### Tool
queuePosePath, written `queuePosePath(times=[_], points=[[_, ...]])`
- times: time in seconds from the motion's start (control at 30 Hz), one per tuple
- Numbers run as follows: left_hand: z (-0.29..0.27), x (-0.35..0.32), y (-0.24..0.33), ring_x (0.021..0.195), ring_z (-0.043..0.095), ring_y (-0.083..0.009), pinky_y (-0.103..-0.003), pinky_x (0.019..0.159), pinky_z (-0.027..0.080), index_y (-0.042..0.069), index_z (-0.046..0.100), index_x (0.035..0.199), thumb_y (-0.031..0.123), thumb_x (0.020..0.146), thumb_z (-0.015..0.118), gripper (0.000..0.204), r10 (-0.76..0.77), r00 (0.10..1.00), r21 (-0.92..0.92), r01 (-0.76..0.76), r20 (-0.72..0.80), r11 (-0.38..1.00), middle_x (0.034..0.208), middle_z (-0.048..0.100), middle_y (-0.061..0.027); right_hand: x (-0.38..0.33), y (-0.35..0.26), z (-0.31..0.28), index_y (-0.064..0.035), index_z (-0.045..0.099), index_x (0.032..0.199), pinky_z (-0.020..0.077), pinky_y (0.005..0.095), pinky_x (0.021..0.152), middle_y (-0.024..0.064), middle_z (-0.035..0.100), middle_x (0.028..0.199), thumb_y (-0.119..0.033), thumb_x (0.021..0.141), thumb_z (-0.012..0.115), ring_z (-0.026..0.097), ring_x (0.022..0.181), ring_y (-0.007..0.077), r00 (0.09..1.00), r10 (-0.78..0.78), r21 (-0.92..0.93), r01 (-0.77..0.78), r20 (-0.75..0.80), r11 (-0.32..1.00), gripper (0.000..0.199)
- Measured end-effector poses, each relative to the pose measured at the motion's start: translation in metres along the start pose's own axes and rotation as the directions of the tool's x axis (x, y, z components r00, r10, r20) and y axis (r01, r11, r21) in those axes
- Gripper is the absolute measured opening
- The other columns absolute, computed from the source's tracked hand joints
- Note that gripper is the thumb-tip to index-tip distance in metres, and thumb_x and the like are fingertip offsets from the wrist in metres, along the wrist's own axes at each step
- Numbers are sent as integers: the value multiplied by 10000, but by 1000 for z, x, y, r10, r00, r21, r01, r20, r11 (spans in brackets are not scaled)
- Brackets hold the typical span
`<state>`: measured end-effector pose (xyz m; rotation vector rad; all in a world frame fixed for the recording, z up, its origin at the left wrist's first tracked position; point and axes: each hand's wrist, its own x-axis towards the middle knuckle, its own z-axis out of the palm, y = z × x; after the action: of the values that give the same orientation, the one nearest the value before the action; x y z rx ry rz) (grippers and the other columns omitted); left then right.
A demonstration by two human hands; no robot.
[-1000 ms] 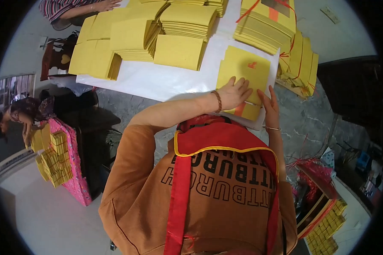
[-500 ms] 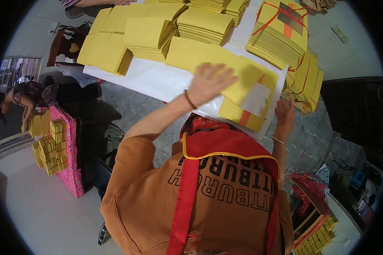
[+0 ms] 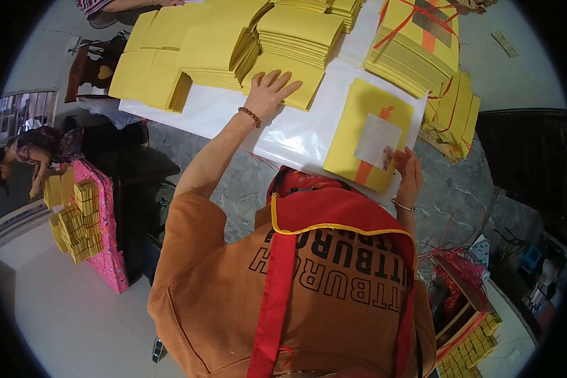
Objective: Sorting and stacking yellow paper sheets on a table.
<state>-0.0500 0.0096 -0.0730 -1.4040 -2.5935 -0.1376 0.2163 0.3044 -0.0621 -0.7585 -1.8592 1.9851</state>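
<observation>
My left hand (image 3: 272,94) lies with its fingers spread on a plain yellow paper sheet (image 3: 302,94), beside and partly under a stack of yellow paper (image 3: 293,44). Whether that sheet is single or folded I cannot tell. At the near right of the table lies a yellow paper sheet with an orange strip and a silvery square (image 3: 377,142). My right hand (image 3: 409,173) is at that sheet's right edge, fingers slightly bent and apart, with nothing visible in them.
More yellow stacks (image 3: 148,75) cover the far left of the white-covered table (image 3: 296,135). A bundle tied with red ribbon (image 3: 412,53) stands at the far right, with tied bundles (image 3: 453,120) beyond the edge. A person (image 3: 44,142) works at a pink-covered table (image 3: 101,233). Another person's arm (image 3: 129,5) shows at the top.
My left hand has moved left and away from me, and the plain yellow paper no longer overlaps the decorated sheet. My right hand has come down to that sheet's edge.
</observation>
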Motion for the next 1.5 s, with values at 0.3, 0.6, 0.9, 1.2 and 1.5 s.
queuePosePath(times=[0.3,0.6,0.9,1.2,1.5], points=[[10,5,9,1361,120,-328,-544,1065,96,232,180,1435,425,741,583,825,-178,903,-69,222,392,973,1494,125,-121,1,9,5,1,536,1178,463,290,838,84,629,1018,-166,928,513,601,925,166,1000,-26,50,26,-10,998,300],[-10,16,19,1370,81,-349,-550,1071,75,189,144,1443,515,750,569,876,-198,850,-8,232,487,973,1498,100,-132,-4,-5,8,-9,578,1124,445,268,842,70,628,1031,-125,893,551,578,947,137,999,-50,-80,49,-14,996,259],[-41,17,65,1235,335,-338,-481,984,262,101,421,1320,339,753,661,660,-10,998,-243,24,59,970,1375,353,-169,1,6,-3,-111,656,926,405,380,875,26,637,1009,-126,758,651,559,1052,263,836,-431,-685,533,339,496,169],[-37,8,172,1087,435,-253,-369,897,338,73,518,1193,270,687,712,577,450,892,-413,-397,36,820,1229,479,-83,3,13,-5,-64,656,905,395,378,935,63,627,1036,-77,743,655,519,1102,288,843,-421,-578,537,335,615,162],[-26,19,163,724,567,-240,-337,662,466,23,626,944,155,782,651,210,396,915,-678,-338,-76,652,798,601,-95,4,30,-16,-41,651,911,350,358,978,78,616,1072,-197,922,460,455,1168,254,937,-264,-268,322,229,908,246]])
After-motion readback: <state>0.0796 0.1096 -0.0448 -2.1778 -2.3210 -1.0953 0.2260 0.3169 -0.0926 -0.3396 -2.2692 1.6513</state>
